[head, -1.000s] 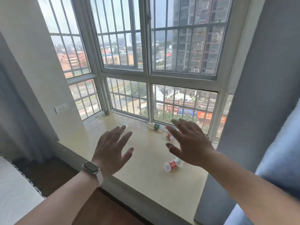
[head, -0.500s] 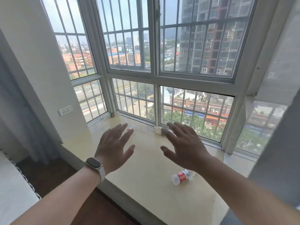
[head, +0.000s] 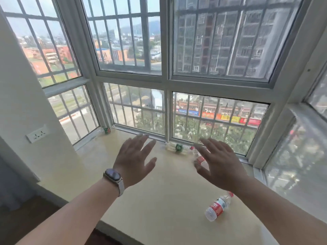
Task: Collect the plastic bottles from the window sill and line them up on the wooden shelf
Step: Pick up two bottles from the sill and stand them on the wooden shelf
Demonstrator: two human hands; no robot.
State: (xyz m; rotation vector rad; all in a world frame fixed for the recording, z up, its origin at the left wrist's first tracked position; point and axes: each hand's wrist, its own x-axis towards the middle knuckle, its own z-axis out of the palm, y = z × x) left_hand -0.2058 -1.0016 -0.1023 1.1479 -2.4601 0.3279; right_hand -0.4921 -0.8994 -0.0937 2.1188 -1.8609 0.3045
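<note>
Several clear plastic bottles lie on the cream window sill [head: 159, 206]. A red-labelled bottle [head: 218, 206] lies on its side near the front right. A green-labelled bottle [head: 178, 148] lies by the window frame. Another red-labelled bottle [head: 200, 159] is partly hidden behind my right hand. A small green-labelled bottle [head: 105, 130] sits in the far left corner. My left hand [head: 135, 160], with a watch on its wrist, hovers open above the sill. My right hand [head: 220, 164] hovers open too, fingers spread. Neither hand touches a bottle. The wooden shelf is not in view.
Barred windows [head: 166, 106] enclose the sill at the back and on both sides. A white wall with a socket plate [head: 37, 133] stands at the left. Dark floor lies below the sill's front edge.
The view has moved closer to the sill and to the right. Both hands have reached further forward over the sill, still open and holding nothing.
</note>
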